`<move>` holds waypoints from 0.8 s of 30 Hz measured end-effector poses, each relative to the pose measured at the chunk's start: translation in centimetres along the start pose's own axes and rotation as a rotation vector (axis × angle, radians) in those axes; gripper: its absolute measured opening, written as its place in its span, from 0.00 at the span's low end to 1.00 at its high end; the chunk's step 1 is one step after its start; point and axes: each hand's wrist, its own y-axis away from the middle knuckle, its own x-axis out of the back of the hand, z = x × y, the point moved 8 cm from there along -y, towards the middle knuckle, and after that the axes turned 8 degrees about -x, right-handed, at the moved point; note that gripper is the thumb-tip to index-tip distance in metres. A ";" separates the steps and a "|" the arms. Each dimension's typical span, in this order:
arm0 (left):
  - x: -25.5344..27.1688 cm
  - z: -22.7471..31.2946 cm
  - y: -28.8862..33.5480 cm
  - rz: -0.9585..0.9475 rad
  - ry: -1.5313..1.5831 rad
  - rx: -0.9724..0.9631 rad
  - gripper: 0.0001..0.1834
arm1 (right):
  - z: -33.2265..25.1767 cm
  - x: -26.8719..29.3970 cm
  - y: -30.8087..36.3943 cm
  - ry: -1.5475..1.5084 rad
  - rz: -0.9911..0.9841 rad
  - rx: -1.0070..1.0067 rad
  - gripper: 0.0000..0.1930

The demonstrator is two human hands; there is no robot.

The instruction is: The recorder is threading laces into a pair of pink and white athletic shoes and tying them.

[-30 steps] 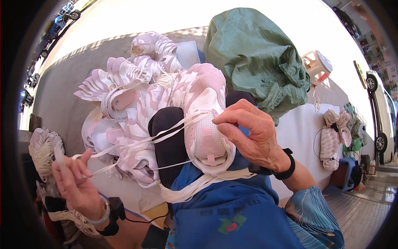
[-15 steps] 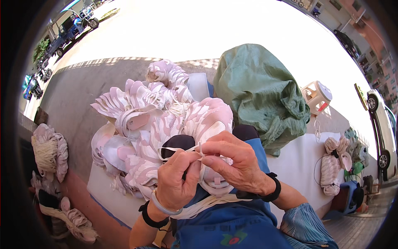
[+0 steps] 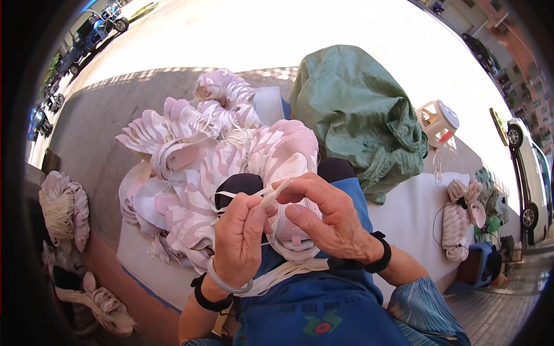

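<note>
In front of me, a pink and white shoe upper (image 3: 295,222) rests between my knees, its toe end lying away from me. My left hand (image 3: 241,242) is closed, thumb against forefinger, pinching a flat white shoelace (image 3: 270,199). The lace slants up to the forefinger of my right hand (image 3: 332,222), which touches it. That hand's thumb stands apart from its bent forefinger, with a gap between them; its other fingers are partly hidden. More white laces (image 3: 283,277) lie across my lap on the blue apron (image 3: 311,311).
Stacked pink and white uppers (image 3: 190,190) fill the white sheet (image 3: 410,219) to my left and ahead. A large green sack (image 3: 352,115) stands ahead right, with a plastic stool (image 3: 435,122) beyond it. Bundled uppers (image 3: 459,222) lie right; others (image 3: 64,210) lie far left.
My right thumb has come away from the lace, which the two hands pinched together before. My left hand has shifted slightly left and still grips it. The whole view has tilted a little.
</note>
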 end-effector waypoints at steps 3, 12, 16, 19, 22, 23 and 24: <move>-0.4 0.0 0.0 -0.056 -0.074 -0.011 0.11 | -1.1 0.1 -0.2 0.082 0.087 0.093 0.13; 0.5 -2.0 0.8 0.024 0.067 0.124 0.11 | 0.7 1.4 0.0 -0.439 -0.028 -0.131 0.12; 5.6 -2.7 2.2 0.242 -0.003 0.141 0.10 | 1.1 8.6 2.0 -0.908 0.115 -0.135 0.13; 14.9 -2.5 4.1 0.466 -0.079 0.065 0.10 | -1.3 23.8 7.5 -0.676 0.533 -0.063 0.12; 27.0 0.7 8.2 0.818 -0.414 0.048 0.14 | -7.5 45.5 21.6 -0.394 0.874 0.141 0.12; 28.4 0.5 8.5 0.806 -0.400 0.048 0.14 | -9.4 49.7 26.3 -0.241 1.015 0.226 0.13; 29.3 2.1 8.8 0.791 -0.653 -0.001 0.14 | -8.8 48.7 25.8 -0.247 1.022 0.219 0.13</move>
